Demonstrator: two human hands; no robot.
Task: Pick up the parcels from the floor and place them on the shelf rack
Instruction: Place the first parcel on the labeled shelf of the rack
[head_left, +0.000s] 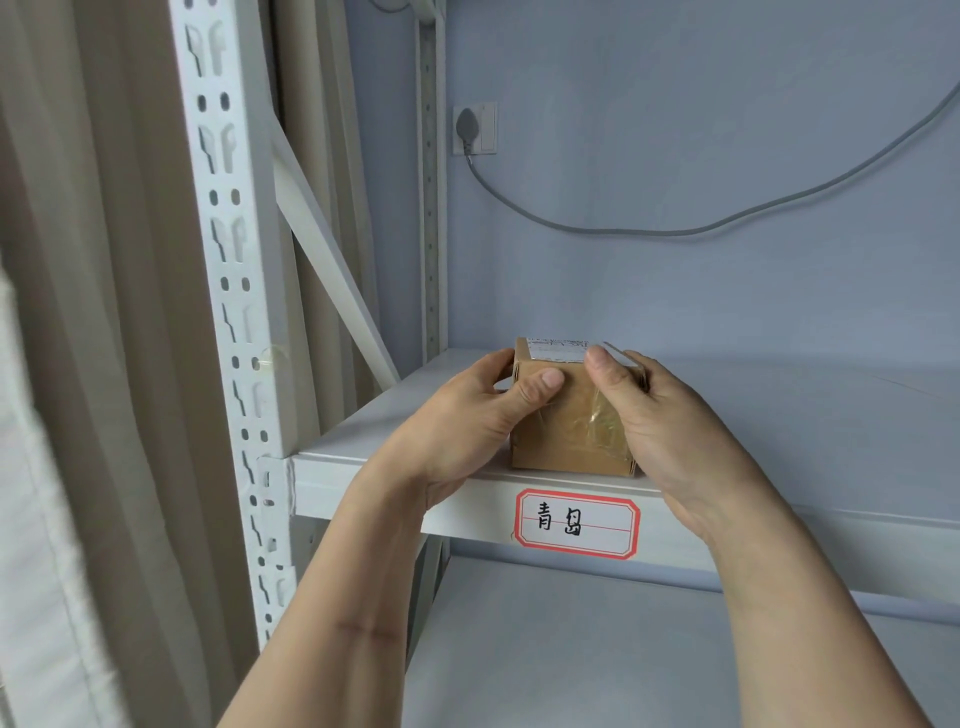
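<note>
Right at the front edge of the white metal shelf rack (363, 457), we have a small brown cardboard parcel (563, 421) sitting on the upper shelf board, its bottom edge flush with the lip. Clear tape runs over its near face, and a white printed shipping label (557, 349) covers part of its top; the print is too small for us to read. Nothing else rests on this board, and the lower shelf beneath it shows only bare surface.

Our left hand (462, 415) is curled around the parcel's left side, thumb pressed flat on the near face and fingers wrapped behind the far corner. Our right hand (660, 410) clasps the right side in the same manner, thumb tip resting on the top near edge by the label, fingers bent around the back. Both hands are partly closed on the box, gripping it between them.

Just below the parcel, a red-bordered white paper tag (576, 524) with handwritten characters is stuck to the shelf's front face. Behind, a grey plug (467, 127) sits in a wall socket, its grey cable (675, 228) sagging across the pale blue wall. Beige curtains (93, 312) hang left of the rack's perforated upright.
</note>
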